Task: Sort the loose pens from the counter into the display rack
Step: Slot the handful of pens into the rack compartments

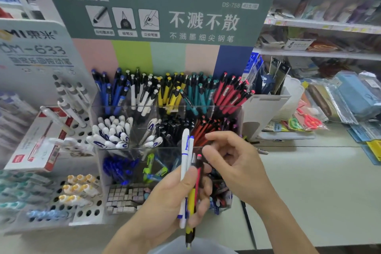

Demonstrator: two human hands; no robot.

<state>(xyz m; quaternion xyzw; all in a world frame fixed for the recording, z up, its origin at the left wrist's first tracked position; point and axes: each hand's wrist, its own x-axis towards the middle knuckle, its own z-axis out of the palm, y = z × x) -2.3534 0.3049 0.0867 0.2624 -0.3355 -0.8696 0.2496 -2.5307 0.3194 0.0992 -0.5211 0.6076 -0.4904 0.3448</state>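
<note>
Nearest me, my left hand [181, 198] holds a bundle of pens [189, 181] upright in front of the display rack [165, 109], its fingers [201, 198] curled round the barrels: a white pen with a blue cap, a yellow-and-black one and a red one with a pink tip. Just beyond it my right hand [233, 163] comes in from the right of the rack, thumb and forefinger closing on the top of the red pen [199, 169]; I cannot tell whether they have it pinched yet. I judge I am picking that one out for the red pens' compartment [233, 93] at the rack's back right. The risk I see is drawing the red pen up while the left hand's grip is loose, which would drag its neighbours out onto the desk [309, 192]. Farther back the compartments stand crowded, so a pen pushed in at a slant could lodge on top or slip into the teal section [198, 90] next to it.
</note>
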